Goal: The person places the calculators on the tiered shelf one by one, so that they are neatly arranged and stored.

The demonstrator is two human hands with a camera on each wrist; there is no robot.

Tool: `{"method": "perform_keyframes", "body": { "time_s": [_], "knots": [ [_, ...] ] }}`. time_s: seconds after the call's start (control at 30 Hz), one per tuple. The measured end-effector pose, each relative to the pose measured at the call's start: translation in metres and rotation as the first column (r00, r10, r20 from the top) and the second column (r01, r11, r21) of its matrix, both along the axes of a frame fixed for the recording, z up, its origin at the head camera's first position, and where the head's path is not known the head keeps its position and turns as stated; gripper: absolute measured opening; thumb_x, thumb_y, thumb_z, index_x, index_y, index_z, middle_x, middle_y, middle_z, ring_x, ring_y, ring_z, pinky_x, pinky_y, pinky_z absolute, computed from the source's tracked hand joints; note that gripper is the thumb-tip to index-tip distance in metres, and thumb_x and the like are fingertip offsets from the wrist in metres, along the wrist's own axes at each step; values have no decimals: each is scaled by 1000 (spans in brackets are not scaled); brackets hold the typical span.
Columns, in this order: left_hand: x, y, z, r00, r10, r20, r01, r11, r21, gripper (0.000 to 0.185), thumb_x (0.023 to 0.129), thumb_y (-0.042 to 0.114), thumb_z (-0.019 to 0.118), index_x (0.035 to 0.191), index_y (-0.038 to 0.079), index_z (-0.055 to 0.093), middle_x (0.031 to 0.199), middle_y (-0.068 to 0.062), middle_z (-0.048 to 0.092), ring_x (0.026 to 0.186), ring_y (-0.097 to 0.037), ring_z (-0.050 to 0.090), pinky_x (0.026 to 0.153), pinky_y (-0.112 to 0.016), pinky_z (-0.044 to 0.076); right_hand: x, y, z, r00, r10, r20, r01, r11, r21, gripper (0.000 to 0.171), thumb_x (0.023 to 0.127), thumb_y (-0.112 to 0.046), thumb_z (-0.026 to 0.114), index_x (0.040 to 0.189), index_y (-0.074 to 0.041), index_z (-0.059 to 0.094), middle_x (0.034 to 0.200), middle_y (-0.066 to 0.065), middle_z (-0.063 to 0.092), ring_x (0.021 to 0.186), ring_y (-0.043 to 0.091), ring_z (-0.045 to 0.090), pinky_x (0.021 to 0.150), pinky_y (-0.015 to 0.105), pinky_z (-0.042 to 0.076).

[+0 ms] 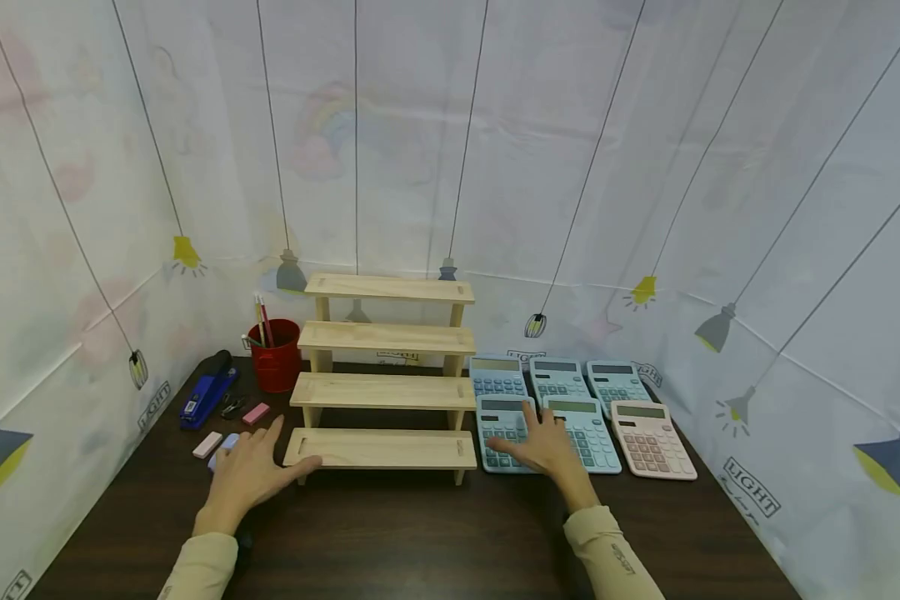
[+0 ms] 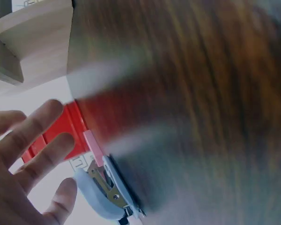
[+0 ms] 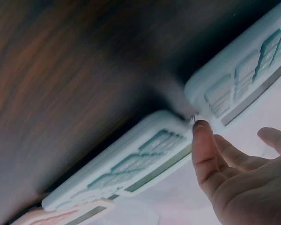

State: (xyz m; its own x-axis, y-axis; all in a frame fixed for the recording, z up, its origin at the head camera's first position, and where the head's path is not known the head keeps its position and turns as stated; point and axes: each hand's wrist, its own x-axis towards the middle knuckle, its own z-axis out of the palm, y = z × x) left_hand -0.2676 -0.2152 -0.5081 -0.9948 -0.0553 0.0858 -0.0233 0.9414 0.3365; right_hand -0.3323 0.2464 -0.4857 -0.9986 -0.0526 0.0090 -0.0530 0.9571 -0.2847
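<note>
Item: my right hand point(image 1: 547, 446) rests flat and open on the blue calculator point(image 1: 504, 433) beside the wooden rack point(image 1: 384, 392), left hand point(image 1: 249, 475) open alongside; a firm grip is due next.

Head view above, wrist views close

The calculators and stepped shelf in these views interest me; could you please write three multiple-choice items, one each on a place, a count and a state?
1. Where does the red cup stand?
A. left of the wooden shelf
B. on its top step
C. among the calculators

2. How many pink calculators are there?
A. three
B. none
C. one

3. How is the right hand?
A. curled into a fist
B. fingers spread over a blue calculator
C. gripping a pencil

Answers: 1 A, it stands beside the shelf's left side; 2 C, only the pink calculator at front right; 3 B, head view shows straight fingers.
</note>
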Motion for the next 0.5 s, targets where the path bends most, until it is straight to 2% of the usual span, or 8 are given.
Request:
{"method": "perform_keyframes", "body": {
  "time_s": [0.2, 0.37, 0.5],
  "knots": [
    [0, 3, -1, 999, -33, -3, 33, 999, 19, 117, 75, 91, 50, 154, 5, 40, 137, -32, 58, 124, -52, 54, 98, -80, 31, -7, -10, -8, 999, -17, 29, 16, 999, 48, 114, 78, -76, 65, 159, -6, 26, 156, 40, 25, 137, 67, 31, 101, 75, 38],
    [-1, 4, -4, 998, -56, -16, 56, 998, 24, 110, 77, 88, 54, 151, 6, 45, 128, -28, 64, 107, -43, 62, 90, -68, 41, -11, -16, -15, 998, -47, 45, 44, 996, 74, 118, 75, -80, 64, 160, -9, 24, 156, 41, 24, 138, 64, 33, 103, 72, 39],
    [-2, 5, -4, 997, -65, -30, 66, 997, 27, 106, 78, 85, 56, 150, 8, 47, 119, -24, 68, 97, -37, 63, 81, -57, 42, -11, -20, -17, 996, -65, 68, 60, 996, 69, 118, 76, -77, 66, 161, -8, 21, 156, 43, 21, 139, 65, 29, 105, 72, 37]
  ]
}}
